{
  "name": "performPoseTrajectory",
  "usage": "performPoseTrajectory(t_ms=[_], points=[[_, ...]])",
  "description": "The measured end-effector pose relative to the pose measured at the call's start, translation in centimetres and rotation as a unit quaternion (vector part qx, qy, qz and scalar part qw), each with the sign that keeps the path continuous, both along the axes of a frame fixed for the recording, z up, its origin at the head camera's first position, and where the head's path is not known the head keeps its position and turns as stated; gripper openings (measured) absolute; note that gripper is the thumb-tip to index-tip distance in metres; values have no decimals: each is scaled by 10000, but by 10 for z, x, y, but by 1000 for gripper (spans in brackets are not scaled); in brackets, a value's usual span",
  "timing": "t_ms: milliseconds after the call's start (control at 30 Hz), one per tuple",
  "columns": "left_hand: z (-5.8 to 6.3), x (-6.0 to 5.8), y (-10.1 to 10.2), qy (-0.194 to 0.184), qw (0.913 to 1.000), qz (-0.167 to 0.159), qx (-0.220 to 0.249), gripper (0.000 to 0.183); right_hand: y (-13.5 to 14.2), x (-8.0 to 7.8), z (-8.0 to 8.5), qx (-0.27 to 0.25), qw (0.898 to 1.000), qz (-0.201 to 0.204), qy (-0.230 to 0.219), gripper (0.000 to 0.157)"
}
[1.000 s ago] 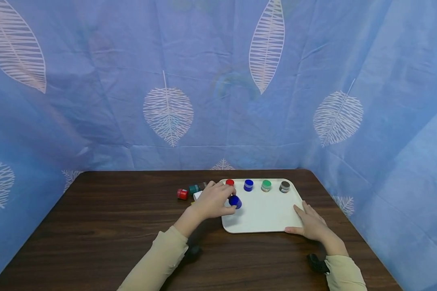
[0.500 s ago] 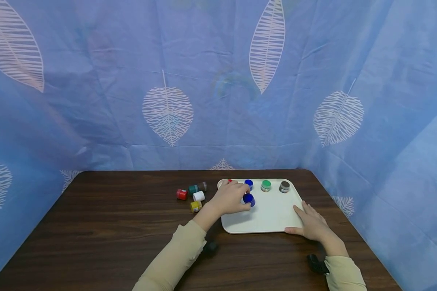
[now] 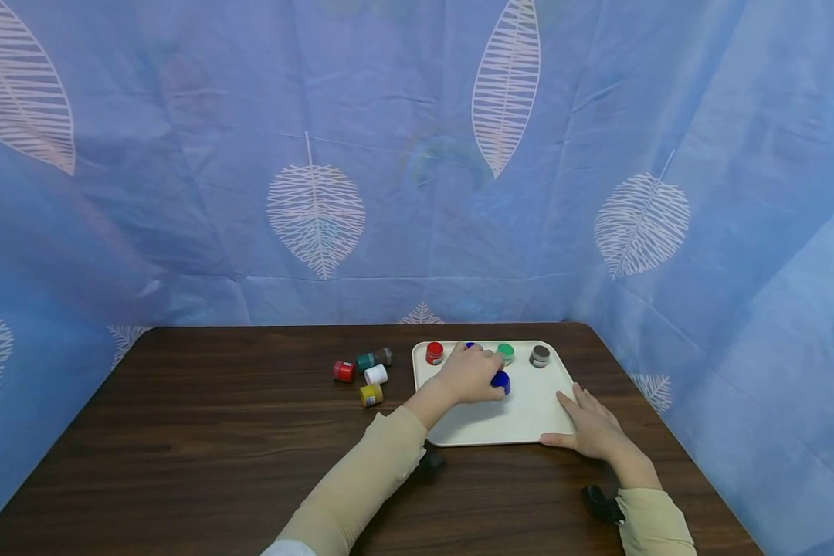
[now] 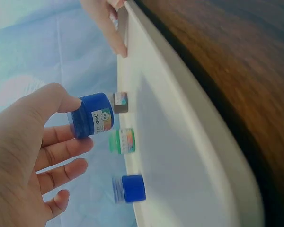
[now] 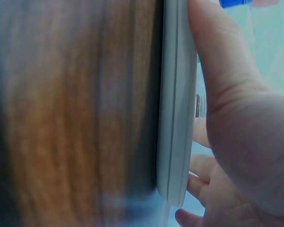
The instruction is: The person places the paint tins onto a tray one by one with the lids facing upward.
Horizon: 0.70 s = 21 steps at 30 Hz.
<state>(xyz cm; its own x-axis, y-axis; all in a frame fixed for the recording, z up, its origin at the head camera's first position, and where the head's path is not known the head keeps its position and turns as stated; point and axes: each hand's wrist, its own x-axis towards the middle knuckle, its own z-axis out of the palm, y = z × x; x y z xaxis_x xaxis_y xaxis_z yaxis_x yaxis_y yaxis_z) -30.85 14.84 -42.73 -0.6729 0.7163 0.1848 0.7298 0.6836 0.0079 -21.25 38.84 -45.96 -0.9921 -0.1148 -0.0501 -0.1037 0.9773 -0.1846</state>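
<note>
My left hand point(image 3: 467, 374) pinches a small blue paint jar point(image 4: 92, 116) between thumb and fingers, above the white tray point(image 3: 521, 421). The jar is tilted in the left wrist view, and its label shows. Along the tray's far side stand a red jar point(image 3: 434, 354), another blue jar point(image 4: 132, 188), a green jar point(image 3: 506, 353) and a dark brown jar point(image 3: 539, 356). In the head view that second blue jar is mostly hidden behind my left hand. My right hand point(image 3: 595, 428) rests at the tray's near right corner, fingers spread, thumb along the front rim.
Left of the tray, on the dark wooden table point(image 3: 201, 432), lie a red jar point(image 3: 344, 371), a teal jar point(image 3: 366, 361), a brown jar point(image 3: 384, 356), a white jar point(image 3: 376, 374) and a yellow jar point(image 3: 371, 395). Behind the table hangs a blue leaf-patterned cloth point(image 3: 403, 232).
My left hand has carried the blue paint jar rightward over the tray, uncovering the red jar in the row and the loose jars on the table. My right hand stays in place.
</note>
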Motion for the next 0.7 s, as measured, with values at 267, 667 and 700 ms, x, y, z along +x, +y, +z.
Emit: performPoseTrajectory(t_ms=[267, 667, 700], points=[[-5, -2, 29, 218, 9983, -161, -518, 35, 2, 1, -1, -15, 9999, 103, 128, 102], [-12, -7, 61, 226, 9951, -71, -955, 44, 4, -1, -2, -49, 9999, 103, 118, 102], [-12, -7, 63, 219, 9950, -52, -972, 45, 4, -1, -3, -41, 9999, 107, 129, 102]])
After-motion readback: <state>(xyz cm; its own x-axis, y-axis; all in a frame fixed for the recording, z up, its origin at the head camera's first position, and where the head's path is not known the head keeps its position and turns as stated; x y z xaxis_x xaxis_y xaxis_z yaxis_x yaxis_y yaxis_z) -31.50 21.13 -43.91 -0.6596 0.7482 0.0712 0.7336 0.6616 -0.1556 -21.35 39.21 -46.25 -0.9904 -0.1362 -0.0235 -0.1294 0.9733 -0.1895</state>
